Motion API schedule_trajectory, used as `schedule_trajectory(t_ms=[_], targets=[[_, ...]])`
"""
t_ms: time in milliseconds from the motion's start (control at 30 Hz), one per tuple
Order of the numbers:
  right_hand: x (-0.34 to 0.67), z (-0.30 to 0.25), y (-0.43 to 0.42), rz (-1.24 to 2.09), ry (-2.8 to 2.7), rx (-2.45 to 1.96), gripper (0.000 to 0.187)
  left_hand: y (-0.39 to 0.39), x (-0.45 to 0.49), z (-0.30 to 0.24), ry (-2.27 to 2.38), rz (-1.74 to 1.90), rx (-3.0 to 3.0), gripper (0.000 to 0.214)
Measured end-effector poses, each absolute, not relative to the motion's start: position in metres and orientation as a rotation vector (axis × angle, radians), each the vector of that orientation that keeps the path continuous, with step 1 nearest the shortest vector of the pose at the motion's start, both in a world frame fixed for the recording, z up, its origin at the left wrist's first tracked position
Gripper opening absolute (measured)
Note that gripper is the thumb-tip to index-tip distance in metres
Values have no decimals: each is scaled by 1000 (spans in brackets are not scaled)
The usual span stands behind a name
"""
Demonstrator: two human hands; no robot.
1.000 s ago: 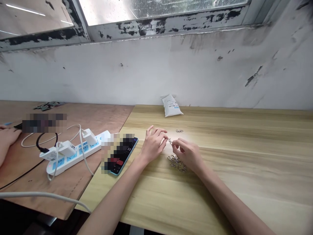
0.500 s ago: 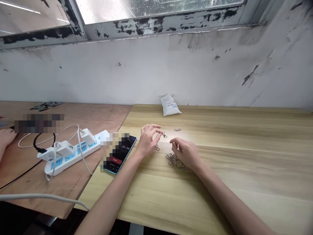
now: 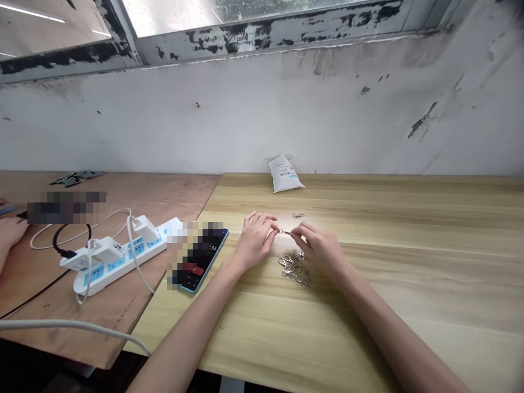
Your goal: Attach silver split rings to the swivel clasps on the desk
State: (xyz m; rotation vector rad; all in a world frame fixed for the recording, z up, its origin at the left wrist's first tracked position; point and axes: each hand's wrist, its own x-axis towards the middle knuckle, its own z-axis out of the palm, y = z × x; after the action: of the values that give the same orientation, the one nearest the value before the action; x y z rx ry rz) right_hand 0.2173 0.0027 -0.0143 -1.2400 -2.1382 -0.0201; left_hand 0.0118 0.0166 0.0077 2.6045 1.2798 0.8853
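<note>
Between my hands is a small metal swivel clasp (image 3: 285, 232), held just above the wooden table. The thumb and index finger of my left hand (image 3: 256, 240) pinch its left end, while the other fingers stretch out loosely. My right hand (image 3: 322, 246) grips the right end with closed fingertips, which cover part of it. Several more silver clasps (image 3: 293, 269) lie in a loose pile just below my right hand. Beyond my hands lies a separate small metal clasp (image 3: 298, 215).
A white plastic packet (image 3: 285, 176) lies near the wall. To the left are a phone (image 3: 204, 262) and a white power strip (image 3: 135, 254) with plugs and cables. Another person's hand (image 3: 12, 232) rests at the far left of the brown table (image 3: 172, 188).
My right hand has moved up from the pile and now grips the clasp that my left hand was holding. My left hand has shifted slightly right.
</note>
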Motion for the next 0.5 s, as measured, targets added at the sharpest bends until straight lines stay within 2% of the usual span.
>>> schedule_trajectory(t_ms=[200,500], targets=[[215,-7,-2,-190,-2182,-1194,28,16,13,5,1232,807,2506,13],[204,-10,-8,316,-1789,-1179,19,16,14,7,1115,947,2118,21]])
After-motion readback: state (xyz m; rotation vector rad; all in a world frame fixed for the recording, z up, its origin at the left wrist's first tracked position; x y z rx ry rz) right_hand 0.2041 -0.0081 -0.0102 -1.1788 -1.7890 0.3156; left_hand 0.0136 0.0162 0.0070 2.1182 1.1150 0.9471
